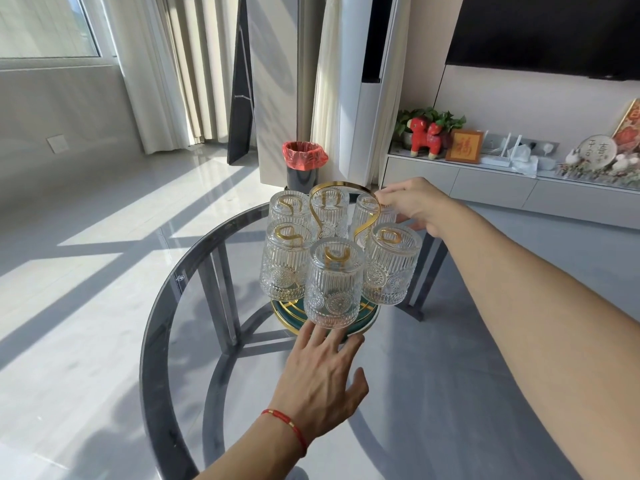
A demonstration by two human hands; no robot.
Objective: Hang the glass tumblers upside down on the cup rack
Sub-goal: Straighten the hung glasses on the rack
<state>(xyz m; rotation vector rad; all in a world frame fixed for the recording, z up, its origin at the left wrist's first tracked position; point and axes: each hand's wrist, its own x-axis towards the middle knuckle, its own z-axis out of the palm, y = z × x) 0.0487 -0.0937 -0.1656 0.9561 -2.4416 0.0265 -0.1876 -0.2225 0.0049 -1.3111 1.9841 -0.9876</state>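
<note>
Fingers [325, 336] of the left hand [320, 379] are spread, released.
The nearest tumbler [334, 284] is hung upright just beyond them; the rack [346, 184] handle is pinched by the right hand [414, 206].

The tumblers [335, 284] are clear glass, ribbed with upright lines above a band of round flower medallions. The rack [346, 188] is gold wire on a dark green base [363, 322] with a gold rim. The table [166, 327] is smoky grey glass. A red cord [285, 422] circles the left wrist.
</note>
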